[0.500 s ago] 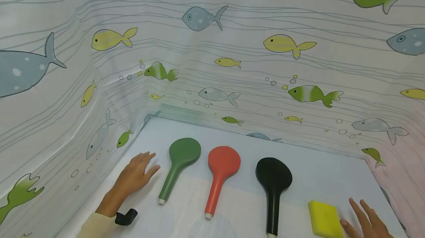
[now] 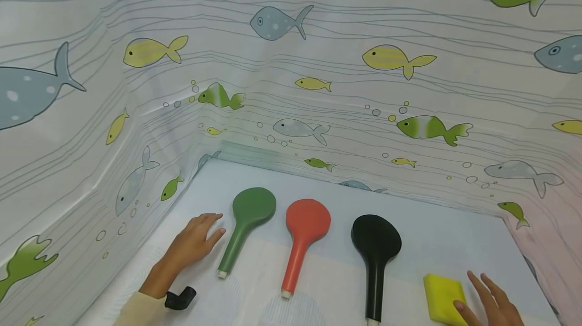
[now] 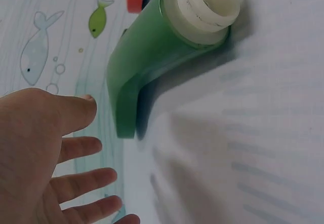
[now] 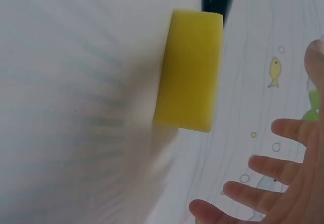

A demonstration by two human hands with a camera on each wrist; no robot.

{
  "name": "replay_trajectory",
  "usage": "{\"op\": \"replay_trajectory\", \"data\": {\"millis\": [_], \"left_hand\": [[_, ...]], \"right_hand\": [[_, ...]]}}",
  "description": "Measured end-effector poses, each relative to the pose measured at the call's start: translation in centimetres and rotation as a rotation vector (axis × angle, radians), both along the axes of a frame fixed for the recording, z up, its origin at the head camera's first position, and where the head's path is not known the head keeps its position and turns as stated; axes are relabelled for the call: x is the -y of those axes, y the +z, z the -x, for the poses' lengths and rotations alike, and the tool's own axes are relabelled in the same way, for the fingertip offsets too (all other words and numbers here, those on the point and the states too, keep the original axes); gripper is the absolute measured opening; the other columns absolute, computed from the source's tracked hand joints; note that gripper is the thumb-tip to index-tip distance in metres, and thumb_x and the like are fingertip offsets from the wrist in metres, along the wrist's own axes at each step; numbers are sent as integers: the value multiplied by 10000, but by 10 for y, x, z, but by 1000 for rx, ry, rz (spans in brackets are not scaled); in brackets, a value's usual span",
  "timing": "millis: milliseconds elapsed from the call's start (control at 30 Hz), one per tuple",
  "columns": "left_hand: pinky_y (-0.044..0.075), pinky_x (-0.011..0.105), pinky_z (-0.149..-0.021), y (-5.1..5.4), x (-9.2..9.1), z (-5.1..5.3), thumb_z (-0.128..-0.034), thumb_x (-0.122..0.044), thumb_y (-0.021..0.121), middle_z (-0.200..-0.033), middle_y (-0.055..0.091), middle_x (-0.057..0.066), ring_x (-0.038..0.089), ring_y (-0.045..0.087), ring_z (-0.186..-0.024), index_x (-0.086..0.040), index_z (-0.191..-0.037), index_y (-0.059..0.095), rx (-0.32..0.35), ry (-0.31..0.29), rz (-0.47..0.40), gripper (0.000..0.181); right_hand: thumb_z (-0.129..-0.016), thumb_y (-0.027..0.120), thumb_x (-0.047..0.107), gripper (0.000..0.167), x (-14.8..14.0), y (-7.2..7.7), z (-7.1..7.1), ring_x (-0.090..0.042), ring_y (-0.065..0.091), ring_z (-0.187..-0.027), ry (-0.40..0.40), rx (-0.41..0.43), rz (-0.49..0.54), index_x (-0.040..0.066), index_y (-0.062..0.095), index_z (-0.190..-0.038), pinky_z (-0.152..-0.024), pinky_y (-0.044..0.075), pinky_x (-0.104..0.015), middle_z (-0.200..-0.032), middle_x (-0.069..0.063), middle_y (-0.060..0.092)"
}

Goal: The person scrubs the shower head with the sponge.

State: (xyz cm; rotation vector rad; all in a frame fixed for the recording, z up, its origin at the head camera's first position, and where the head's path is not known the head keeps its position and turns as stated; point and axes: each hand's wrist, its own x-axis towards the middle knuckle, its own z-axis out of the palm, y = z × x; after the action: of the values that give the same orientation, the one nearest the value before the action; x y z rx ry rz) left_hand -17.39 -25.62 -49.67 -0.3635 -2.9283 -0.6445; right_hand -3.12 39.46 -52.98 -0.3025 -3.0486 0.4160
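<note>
Three hand shower heads lie in a row on the white surface: a green one (image 2: 253,207), a red one (image 2: 307,221) and a black one (image 2: 376,239). My left hand (image 2: 193,245) hovers just left of the green shower head, its fingers spread and nothing in them. In the left wrist view, the white threaded end (image 3: 215,6) of the green handle faces the camera, apart from my thumb. A yellow sponge (image 4: 190,72) sits to the right of the black shower head. Beside it is my right hand (image 2: 495,303), fingers extended and holding nothing; the right wrist view shows a gap between them.
White cloth printed with fish (image 2: 318,93) rises as walls at the back and both sides. The white surface (image 2: 436,230) meets it along a back edge. A black wrist-worn piece (image 2: 181,298) is at the left sleeve.
My left hand has moved right, closer to the green shower head. My right hand has shifted left toward the sponge. The shower heads and sponge stay where they were.
</note>
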Motion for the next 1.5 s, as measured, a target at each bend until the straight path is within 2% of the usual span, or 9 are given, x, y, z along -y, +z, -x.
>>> {"op": "replay_trajectory", "data": {"millis": [233, 467, 567, 700, 767, 933, 1067, 1267, 1500], "left_hand": [[473, 604, -974, 1, -8, -3, -979, -285, 639, -1339, 591, 178, 416, 547, -1238, -56, -1365, 574, 28, -12, -42, 453], [463, 596, -1000, -2, -15, -5, -983, -307, 631, -1351, 589, 180, 418, 542, -1263, -56, -1378, 565, 95, -4, -69, 473], [465, 591, -1002, -5, -17, -6, -985, -312, 629, -1354, 586, 185, 418, 542, -1266, -48, -1383, 558, 116, -9, -88, 483], [464, 579, -1016, -6, -21, -6, -982, -312, 636, -1369, 579, 181, 406, 538, -1282, -45, -1391, 551, 142, -6, -111, 495], [462, 577, -1021, -6, -23, -7, -981, -312, 638, -1378, 574, 180, 403, 536, -1289, -43, -1395, 547, 158, -5, -121, 502], [476, 562, -1006, -7, -27, -8, -976, -303, 647, -1380, 572, 186, 387, 553, -1271, -31, -1400, 540, 188, 3, -143, 516], [533, 509, -909, -8, -29, -9, -970, -294, 655, -1370, 577, 183, 354, 613, -1171, -31, -1404, 537, 218, 23, -176, 521], [542, 380, -777, -11, -34, -14, -949, -272, 686, -1320, 605, 164, 256, 637, -1031, -16, -1407, 530, 249, 38, -208, 547], [477, 257, -656, -10, -42, -20, -924, -226, 716, -1210, 622, 141, 133, 564, -843, -4, -1424, 508, 270, 80, -275, 585]], "right_hand": [[-927, 544, 662, 975, 8, 1, 1, -619, 375, -1158, -31, 52, 7, 45, 159, -1577, -872, 354, -801, -1448, -387, 268], [-883, 599, 680, 980, 21, 6, 1, -628, 429, -1139, -30, 21, -8, 36, 265, -1541, -812, 417, -771, -1412, -373, 344], [-868, 587, 713, 1005, 23, 7, 4, -640, 429, -1142, -23, 56, 3, 23, 279, -1531, -810, 430, -758, -1409, -380, 341], [-834, 530, 798, 1087, 24, 7, 10, -646, 401, -1177, -31, 166, 18, 3, 269, -1527, -865, 422, -754, -1424, -394, 295], [-810, 528, 824, 1117, 27, 6, 12, -641, 396, -1189, -48, 193, 23, 7, 274, -1527, -888, 417, -752, -1432, -392, 285], [-769, 559, 843, 1139, 36, 4, 12, -632, 402, -1187, -89, 233, 35, 26, 294, -1517, -920, 415, -750, -1449, -379, 274], [-743, 590, 843, 1137, 45, 2, 11, -593, 436, -1155, -134, 248, 41, 42, 317, -1503, -941, 419, -733, -1455, -367, 281], [-699, 664, 817, 1123, 56, 0, 10, -534, 473, -1119, -164, 206, 19, 31, 395, -1455, -968, 420, -702, -1451, -343, 326], [-697, 828, 601, 888, 64, -2, 5, -514, 522, -1078, -127, 49, -56, 23, 554, -1312, -942, 455, -677, -1389, -326, 424]]}}
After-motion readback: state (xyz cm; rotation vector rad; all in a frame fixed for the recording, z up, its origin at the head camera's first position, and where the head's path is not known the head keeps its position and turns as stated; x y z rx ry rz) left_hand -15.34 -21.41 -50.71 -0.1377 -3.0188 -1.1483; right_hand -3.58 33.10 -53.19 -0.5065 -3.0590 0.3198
